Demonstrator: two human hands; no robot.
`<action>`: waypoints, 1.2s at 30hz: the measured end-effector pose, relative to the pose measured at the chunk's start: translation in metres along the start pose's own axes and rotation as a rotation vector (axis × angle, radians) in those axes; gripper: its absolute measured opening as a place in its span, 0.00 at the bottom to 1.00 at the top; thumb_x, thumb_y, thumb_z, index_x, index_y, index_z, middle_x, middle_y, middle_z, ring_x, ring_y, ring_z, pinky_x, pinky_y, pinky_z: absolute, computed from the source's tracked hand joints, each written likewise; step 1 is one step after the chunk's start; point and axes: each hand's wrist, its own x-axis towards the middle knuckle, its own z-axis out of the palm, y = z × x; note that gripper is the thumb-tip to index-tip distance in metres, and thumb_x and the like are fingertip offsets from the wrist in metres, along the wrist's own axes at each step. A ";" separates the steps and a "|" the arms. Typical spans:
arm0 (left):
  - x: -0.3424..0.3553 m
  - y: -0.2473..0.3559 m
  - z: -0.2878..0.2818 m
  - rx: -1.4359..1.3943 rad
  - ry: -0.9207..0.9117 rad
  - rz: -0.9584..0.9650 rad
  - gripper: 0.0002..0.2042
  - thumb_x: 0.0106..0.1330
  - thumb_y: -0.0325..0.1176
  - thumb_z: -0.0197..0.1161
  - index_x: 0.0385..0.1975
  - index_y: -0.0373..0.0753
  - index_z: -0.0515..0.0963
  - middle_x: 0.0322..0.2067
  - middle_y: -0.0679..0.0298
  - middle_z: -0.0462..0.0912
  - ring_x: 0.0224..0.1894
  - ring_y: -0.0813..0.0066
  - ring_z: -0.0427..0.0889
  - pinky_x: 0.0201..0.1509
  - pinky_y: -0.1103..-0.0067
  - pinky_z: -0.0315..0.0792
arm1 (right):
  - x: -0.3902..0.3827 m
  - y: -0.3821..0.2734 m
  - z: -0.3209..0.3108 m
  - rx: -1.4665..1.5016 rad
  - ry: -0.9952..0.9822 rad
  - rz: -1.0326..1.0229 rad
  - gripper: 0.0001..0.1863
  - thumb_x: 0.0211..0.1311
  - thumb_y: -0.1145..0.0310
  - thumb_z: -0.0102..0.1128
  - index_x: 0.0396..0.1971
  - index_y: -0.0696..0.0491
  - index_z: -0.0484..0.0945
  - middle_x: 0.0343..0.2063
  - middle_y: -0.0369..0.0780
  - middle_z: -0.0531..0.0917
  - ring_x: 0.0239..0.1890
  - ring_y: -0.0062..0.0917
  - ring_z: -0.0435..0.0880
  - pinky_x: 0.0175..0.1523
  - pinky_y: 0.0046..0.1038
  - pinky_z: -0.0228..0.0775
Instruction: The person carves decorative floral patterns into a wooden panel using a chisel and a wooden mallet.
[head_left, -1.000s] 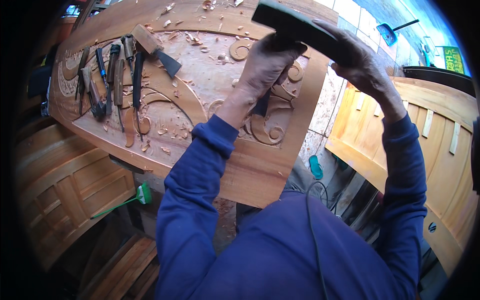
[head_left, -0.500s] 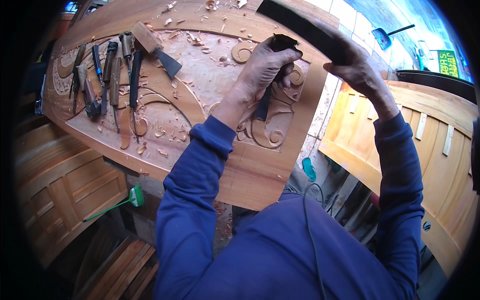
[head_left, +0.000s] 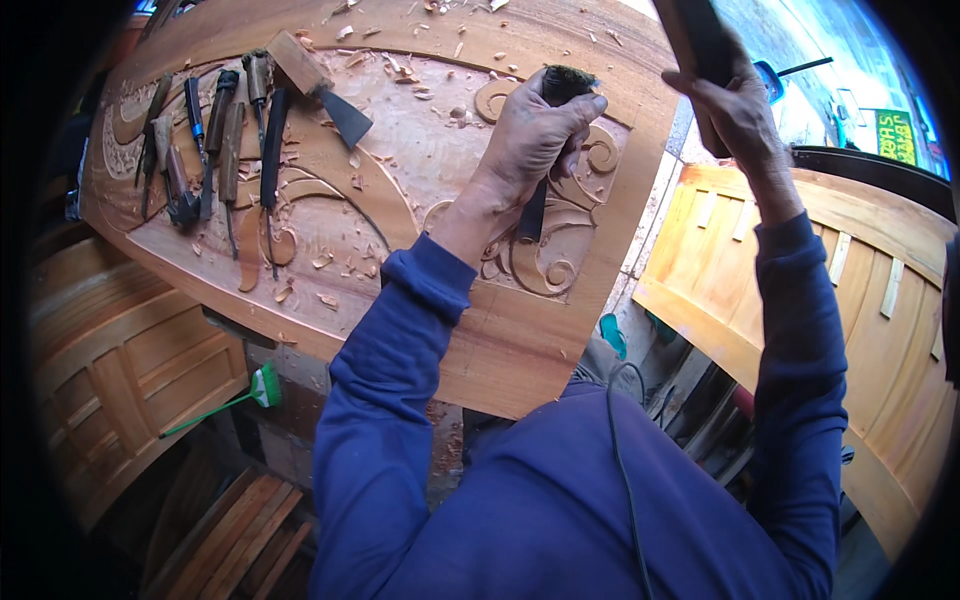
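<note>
My left hand [head_left: 525,135] is closed round a dark chisel [head_left: 532,215] with a battered top. The blade end rests on the scroll carving at the right end of a wooden panel [head_left: 480,340]. Raised above and to the right, my right hand [head_left: 745,115] is closed on a long dark block-like striking tool [head_left: 690,40], held apart from the chisel and cut off by the top of the picture. At the panel's left lie several chisels [head_left: 235,140] with wooden and dark handles, and a wide-bladed tool with a wooden handle [head_left: 295,65]. Wood shavings [head_left: 325,298] are scattered over the carving.
A pale wooden door panel [head_left: 730,280] is at right, another [head_left: 140,380] at lower left. A green broom [head_left: 268,384], wooden boards [head_left: 230,530], teal sandal [head_left: 612,335] and dustpan [head_left: 770,82] stand or lie around the bench. A black cord [head_left: 625,500] hangs over my front.
My right hand has swung up and right with the dark tool, now steeply tilted instead of lying across the chisel's top. My left hand stays on the chisel, shifted only slightly.
</note>
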 end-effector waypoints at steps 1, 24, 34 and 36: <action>0.000 0.001 0.002 0.010 0.006 -0.006 0.10 0.69 0.33 0.71 0.43 0.40 0.77 0.19 0.73 0.72 0.15 0.88 0.69 0.16 0.87 0.65 | -0.001 -0.002 0.008 0.069 0.014 -0.003 0.39 0.56 0.77 0.73 0.70 0.56 0.69 0.61 0.39 0.80 0.63 0.26 0.77 0.70 0.29 0.68; -0.002 -0.010 -0.007 0.031 0.036 0.039 0.09 0.70 0.33 0.70 0.42 0.38 0.78 0.18 0.72 0.74 0.14 0.86 0.70 0.16 0.85 0.66 | 0.004 -0.005 0.021 0.018 -0.132 -0.092 0.39 0.53 0.74 0.70 0.69 0.52 0.70 0.53 0.43 0.85 0.55 0.32 0.83 0.63 0.32 0.74; -0.006 -0.008 -0.008 0.016 0.072 0.049 0.08 0.70 0.31 0.70 0.41 0.38 0.78 0.18 0.70 0.77 0.13 0.84 0.73 0.14 0.84 0.65 | 0.017 -0.018 0.031 -0.034 -0.159 -0.073 0.44 0.52 0.74 0.75 0.71 0.52 0.69 0.57 0.46 0.84 0.60 0.34 0.82 0.68 0.33 0.72; -0.012 -0.013 -0.012 0.068 0.136 0.047 0.07 0.70 0.31 0.70 0.39 0.38 0.78 0.18 0.71 0.77 0.14 0.85 0.73 0.14 0.85 0.65 | -0.007 -0.040 0.022 -0.463 -0.464 -0.227 0.48 0.48 0.81 0.73 0.72 0.35 0.69 0.60 0.45 0.82 0.64 0.38 0.80 0.70 0.34 0.71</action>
